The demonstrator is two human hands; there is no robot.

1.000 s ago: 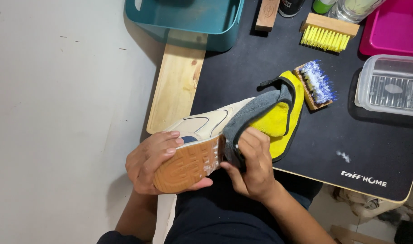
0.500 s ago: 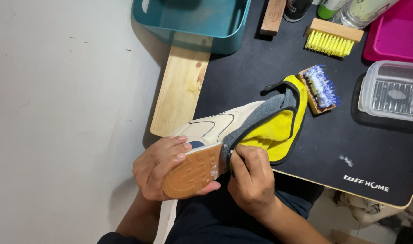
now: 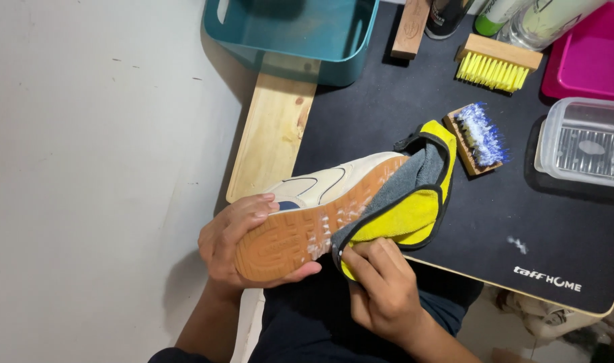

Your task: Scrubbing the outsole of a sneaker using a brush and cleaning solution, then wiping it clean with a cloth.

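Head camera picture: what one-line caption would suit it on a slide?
Left hand holds cream sneaker with tan rubber sole up while right hand presses yellow-and-grey microfibre cloth against it.

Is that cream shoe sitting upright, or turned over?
Turned on its side: the cream sneaker shows its tan rubber sole to the camera, held by the left hand.

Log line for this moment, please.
left hand grips shoe, sole up | right hand presses cloth to sole | brush on mat
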